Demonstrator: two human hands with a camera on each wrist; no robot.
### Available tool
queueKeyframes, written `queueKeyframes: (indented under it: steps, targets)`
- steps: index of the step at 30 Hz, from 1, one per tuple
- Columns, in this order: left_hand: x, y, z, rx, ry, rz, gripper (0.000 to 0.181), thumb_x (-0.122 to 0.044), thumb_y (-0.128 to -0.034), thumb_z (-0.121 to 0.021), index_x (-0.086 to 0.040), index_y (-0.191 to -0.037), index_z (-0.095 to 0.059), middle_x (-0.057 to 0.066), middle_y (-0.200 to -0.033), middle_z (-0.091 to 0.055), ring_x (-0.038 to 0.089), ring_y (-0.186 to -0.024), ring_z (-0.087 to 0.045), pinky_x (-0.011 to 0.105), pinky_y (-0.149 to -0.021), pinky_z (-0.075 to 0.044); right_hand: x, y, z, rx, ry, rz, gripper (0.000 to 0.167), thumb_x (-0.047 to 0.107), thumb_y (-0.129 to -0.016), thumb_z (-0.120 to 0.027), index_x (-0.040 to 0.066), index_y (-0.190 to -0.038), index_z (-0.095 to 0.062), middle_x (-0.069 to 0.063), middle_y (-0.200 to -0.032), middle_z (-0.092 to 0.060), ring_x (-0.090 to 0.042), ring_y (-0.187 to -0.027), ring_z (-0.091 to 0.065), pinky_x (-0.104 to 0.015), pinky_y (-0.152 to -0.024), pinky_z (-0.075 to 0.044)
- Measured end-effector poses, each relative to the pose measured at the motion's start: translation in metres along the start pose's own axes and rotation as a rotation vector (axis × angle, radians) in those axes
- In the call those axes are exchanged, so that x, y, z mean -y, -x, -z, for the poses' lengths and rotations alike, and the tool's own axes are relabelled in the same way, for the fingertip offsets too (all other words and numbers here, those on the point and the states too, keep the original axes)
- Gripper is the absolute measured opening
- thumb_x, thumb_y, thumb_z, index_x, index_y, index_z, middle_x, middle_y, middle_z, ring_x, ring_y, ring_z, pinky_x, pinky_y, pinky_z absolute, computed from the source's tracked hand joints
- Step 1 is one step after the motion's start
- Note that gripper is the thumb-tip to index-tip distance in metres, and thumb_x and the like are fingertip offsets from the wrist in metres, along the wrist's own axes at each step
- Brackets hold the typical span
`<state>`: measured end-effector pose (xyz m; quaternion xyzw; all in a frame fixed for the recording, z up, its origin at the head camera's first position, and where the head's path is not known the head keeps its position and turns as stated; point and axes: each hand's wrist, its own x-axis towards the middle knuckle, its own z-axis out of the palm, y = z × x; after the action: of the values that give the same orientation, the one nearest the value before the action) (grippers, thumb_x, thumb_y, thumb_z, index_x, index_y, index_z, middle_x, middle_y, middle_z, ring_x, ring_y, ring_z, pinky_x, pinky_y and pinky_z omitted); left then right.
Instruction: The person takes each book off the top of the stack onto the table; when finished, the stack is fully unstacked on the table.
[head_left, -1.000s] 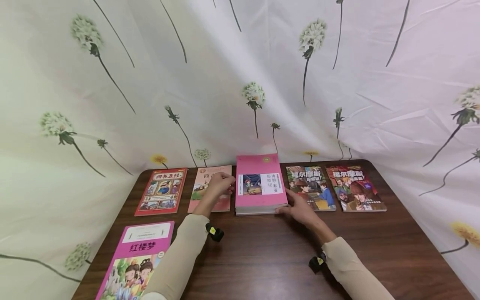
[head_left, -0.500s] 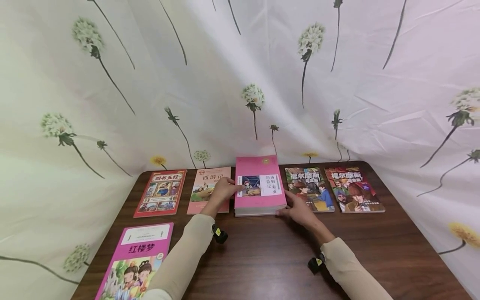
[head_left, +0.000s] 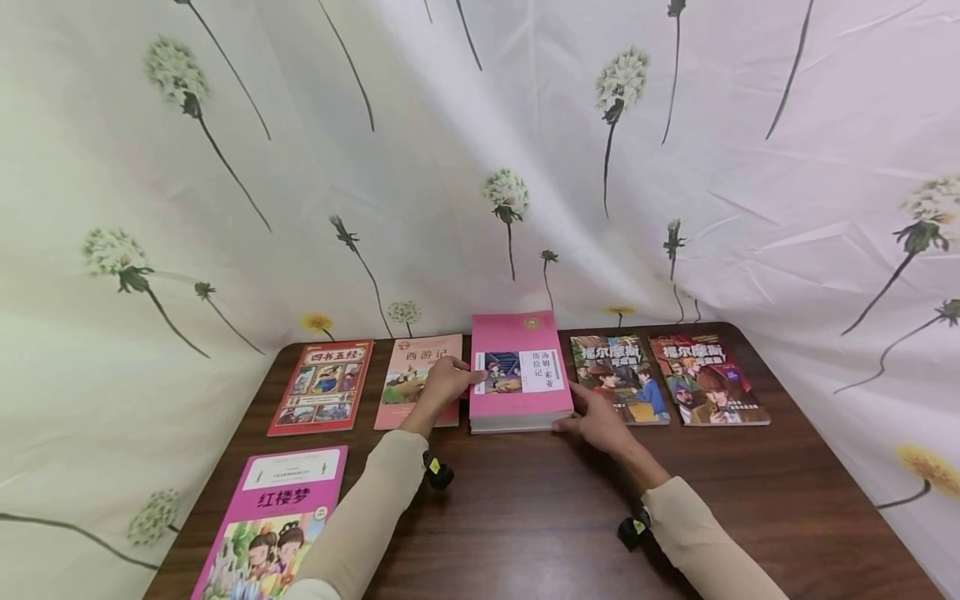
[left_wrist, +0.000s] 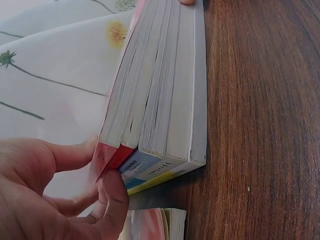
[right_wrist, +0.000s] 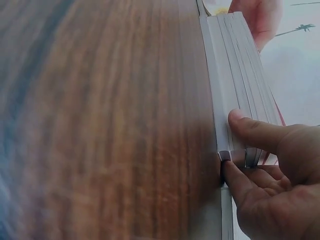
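A thick stack of several books (head_left: 517, 408) lies at the table's back middle, a pink book (head_left: 517, 329) on top. At its left side, my left hand (head_left: 447, 383) reaches over a salmon book (head_left: 397, 408). The left wrist view shows that left hand (left_wrist: 55, 200) pinching the pink book's spine edge between thumb and fingers, with red, blue and yellow spines below. My right hand (head_left: 600, 423) grips the stack's near right corner. In the right wrist view, the right thumb lies against the page edges (right_wrist: 240, 75) and the fingers bend round the side, partly hidden.
A red book (head_left: 322, 387) lies at the back left, and a magenta one (head_left: 262, 517) nearer on the left. Two comic-style books (head_left: 637, 392) (head_left: 712, 383) lie right of the stack. Behind the brown table (head_left: 517, 517) hangs a dandelion-print cloth (head_left: 420, 208).
My left hand has moved right, from over the salmon book to the stack's left edge, and now pinches there. My right hand has stayed at the stack's right corner.
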<state>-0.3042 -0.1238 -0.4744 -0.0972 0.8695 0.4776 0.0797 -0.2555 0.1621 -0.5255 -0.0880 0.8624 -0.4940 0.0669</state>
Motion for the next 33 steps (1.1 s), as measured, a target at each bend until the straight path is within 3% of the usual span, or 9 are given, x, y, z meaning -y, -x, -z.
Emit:
queueKeyframes:
  steps: [5,8,10,14,17,26,29,33]
  targets:
    - [0.003,-0.002,0.005,-0.011,-0.005,-0.001,0.029,-0.023,-0.0964,-0.078,0.004,-0.106,-0.071,0.012,-0.095,-0.068,0.02,-0.08,-0.058,0.03,-0.066,-0.048,0.0,0.001,0.0,0.019,-0.061,0.001,0.09,0.006,-0.09,-0.084,0.0,-0.165,-0.034,-0.024,-0.165,-0.043,-0.04,-0.148,-0.05,-0.051,-0.116,-0.049]
    - [0.004,-0.004,0.007,0.036,0.029,0.008,0.024,-0.019,-0.0971,-0.074,0.004,-0.101,-0.068,0.009,-0.092,-0.064,0.018,-0.078,-0.054,0.028,-0.064,-0.045,0.002,0.001,0.002,0.024,-0.067,-0.001,0.09,0.004,-0.091,-0.084,-0.001,-0.165,-0.034,-0.024,-0.165,-0.043,-0.04,-0.148,-0.05,-0.051,-0.116,-0.049]
    - [0.004,-0.004,0.008,0.077,0.067,0.012,0.03,-0.02,-0.0985,-0.071,0.007,-0.11,-0.067,0.013,-0.098,-0.067,0.02,-0.081,-0.058,0.03,-0.069,-0.05,0.003,0.002,0.002,0.028,-0.071,-0.005,0.09,0.004,-0.091,-0.083,-0.001,-0.165,-0.033,-0.024,-0.165,-0.043,-0.04,-0.148,-0.049,-0.051,-0.117,-0.048]
    - [0.005,-0.005,0.006,0.099,0.083,0.008,0.055,-0.032,-0.1018,-0.069,0.01,-0.137,-0.058,0.024,-0.122,-0.069,0.029,-0.104,-0.068,0.043,-0.094,-0.058,0.003,0.001,0.002,0.038,-0.072,-0.002,0.089,0.005,-0.092,-0.082,-0.001,-0.165,-0.032,-0.025,-0.165,-0.043,-0.041,-0.149,-0.049,-0.052,-0.117,-0.048]
    - [0.006,-0.005,0.001,0.088,0.079,-0.006,0.06,-0.035,-0.1029,-0.07,0.009,-0.14,-0.055,0.027,-0.127,-0.068,0.034,-0.113,-0.067,0.049,-0.103,-0.056,0.002,0.001,0.002,0.034,-0.076,-0.002,0.089,0.005,-0.092,-0.083,-0.002,-0.165,-0.033,-0.026,-0.164,-0.044,-0.041,-0.149,-0.049,-0.052,-0.117,-0.048]
    - [-0.001,0.005,0.002,0.027,0.177,-0.106,0.039,-0.019,-0.0982,-0.071,0.004,-0.123,-0.053,0.023,-0.116,-0.066,0.027,-0.096,-0.071,0.035,-0.077,-0.062,0.002,0.001,0.002,0.029,-0.094,-0.023,0.087,0.0,-0.092,-0.08,0.0,-0.165,-0.034,-0.024,-0.164,-0.045,-0.039,-0.151,-0.047,-0.053,-0.118,-0.047]
    - [-0.004,0.007,0.006,0.042,0.232,-0.083,0.042,-0.014,-0.0977,-0.069,0.003,-0.13,-0.049,0.025,-0.121,-0.065,0.027,-0.096,-0.071,0.034,-0.077,-0.064,0.003,0.002,0.002,0.026,-0.086,-0.039,0.086,-0.001,-0.093,-0.079,0.001,-0.166,-0.034,-0.024,-0.164,-0.045,-0.039,-0.151,-0.048,-0.053,-0.118,-0.047]
    - [-0.003,0.004,0.014,0.116,0.387,-0.009,0.058,-0.005,-0.098,-0.064,0.0,-0.15,-0.038,0.027,-0.133,-0.061,0.032,-0.104,-0.072,0.04,-0.081,-0.067,0.004,0.001,0.001,0.022,-0.078,-0.039,0.087,0.002,-0.092,-0.081,0.001,-0.165,-0.034,-0.023,-0.165,-0.045,-0.039,-0.15,-0.049,-0.052,-0.116,-0.049]
